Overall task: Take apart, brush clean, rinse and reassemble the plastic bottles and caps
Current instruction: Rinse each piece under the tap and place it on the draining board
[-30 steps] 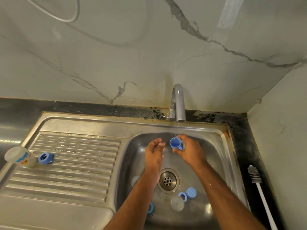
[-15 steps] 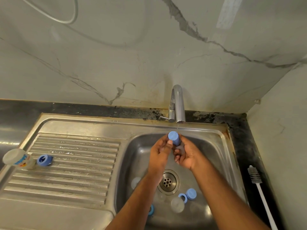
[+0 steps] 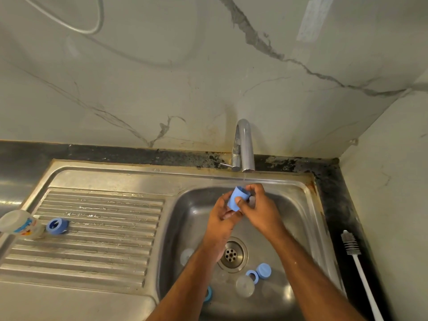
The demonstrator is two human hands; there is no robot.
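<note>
Over sink, both hands grip blue cap (under tap).

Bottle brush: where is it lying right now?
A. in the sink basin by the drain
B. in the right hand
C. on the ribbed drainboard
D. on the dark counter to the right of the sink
D: the bottle brush lies on the dark counter right of the sink, untouched by either hand.

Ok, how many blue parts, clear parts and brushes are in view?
Blue parts: 5 (held cap, drainboard ring, sink cap, sink ring, half-hidden piece)
Clear parts: 3 (bottle, clear lid, faint disc)
Brush: 1
Total: 9
</note>
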